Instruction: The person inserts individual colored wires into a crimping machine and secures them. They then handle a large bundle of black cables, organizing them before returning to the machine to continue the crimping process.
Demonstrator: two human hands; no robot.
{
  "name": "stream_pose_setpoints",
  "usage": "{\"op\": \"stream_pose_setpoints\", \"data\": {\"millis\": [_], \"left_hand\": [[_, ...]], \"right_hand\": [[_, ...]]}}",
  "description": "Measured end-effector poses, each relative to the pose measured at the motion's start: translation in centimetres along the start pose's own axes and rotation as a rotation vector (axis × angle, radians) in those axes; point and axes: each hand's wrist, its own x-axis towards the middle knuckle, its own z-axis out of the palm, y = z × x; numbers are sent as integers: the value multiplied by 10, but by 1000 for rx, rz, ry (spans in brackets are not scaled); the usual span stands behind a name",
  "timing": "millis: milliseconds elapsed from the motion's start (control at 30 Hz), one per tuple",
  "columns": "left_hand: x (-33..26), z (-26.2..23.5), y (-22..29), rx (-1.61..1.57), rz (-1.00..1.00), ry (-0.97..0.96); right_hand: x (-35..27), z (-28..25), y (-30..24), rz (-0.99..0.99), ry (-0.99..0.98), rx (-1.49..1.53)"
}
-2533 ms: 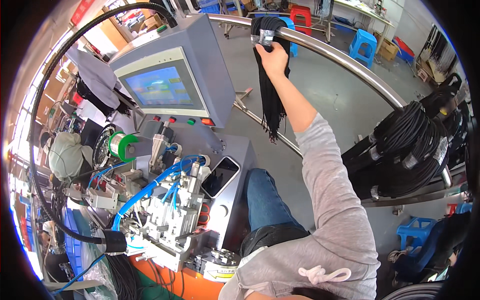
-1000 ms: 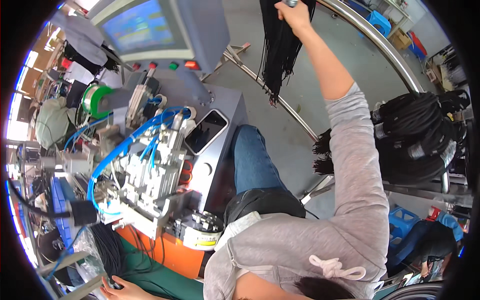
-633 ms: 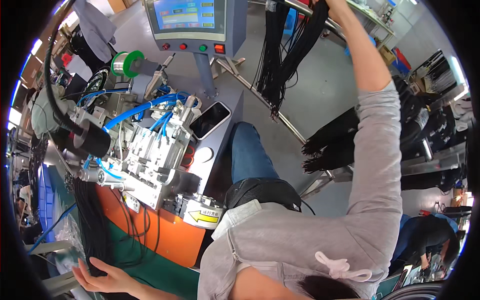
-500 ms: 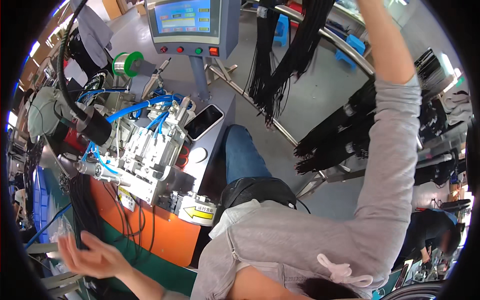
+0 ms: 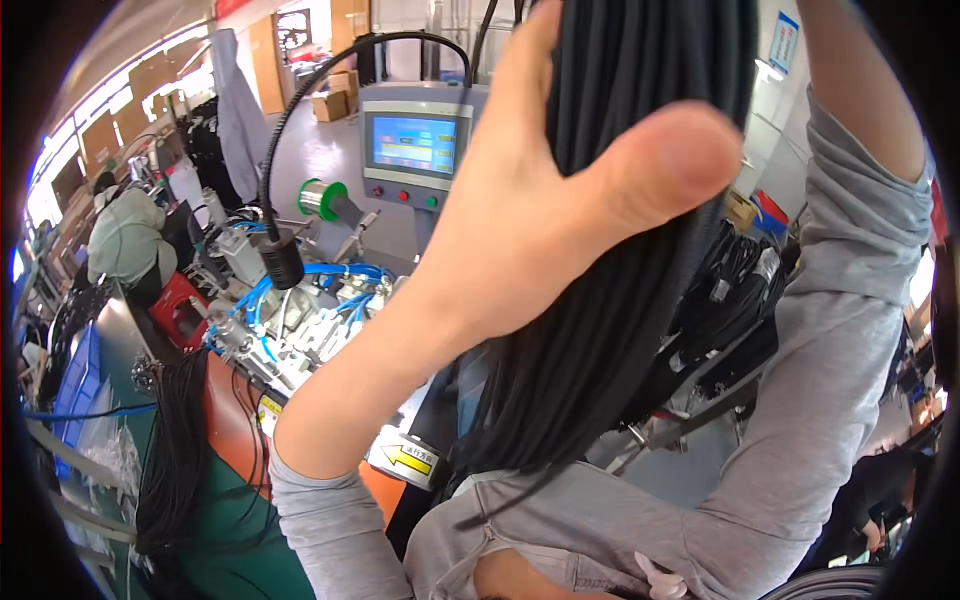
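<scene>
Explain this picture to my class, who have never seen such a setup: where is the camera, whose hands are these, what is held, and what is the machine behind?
The camera sits on a person's head and looks down, so its wide lens bends straight edges. The big left hand close to the lens grips a thick bundle of black cables hanging down. The right arm, in a grey sleeve, reaches up out of view, so its hand cannot be seen. Behind stands a machine with blue hoses, a lit screen above coloured buttons, and a green-edged spool. More black cables lie on the bench.
</scene>
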Motion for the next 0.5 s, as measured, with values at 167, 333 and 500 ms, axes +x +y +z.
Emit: {"op": "stream_pose_setpoints", "data": {"millis": [167, 333, 500], "left_hand": [[-11, -11, 25, -466, -407, -288], [-69, -23, 58, 12, -733, -112], [-78, -57, 89, 465, -434, 465]], "right_hand": [[-33, -14, 42, 114, -5, -119], [-40, 5, 111, 108, -8, -72], [-84, -3, 160, 239, -61, -218]]}}
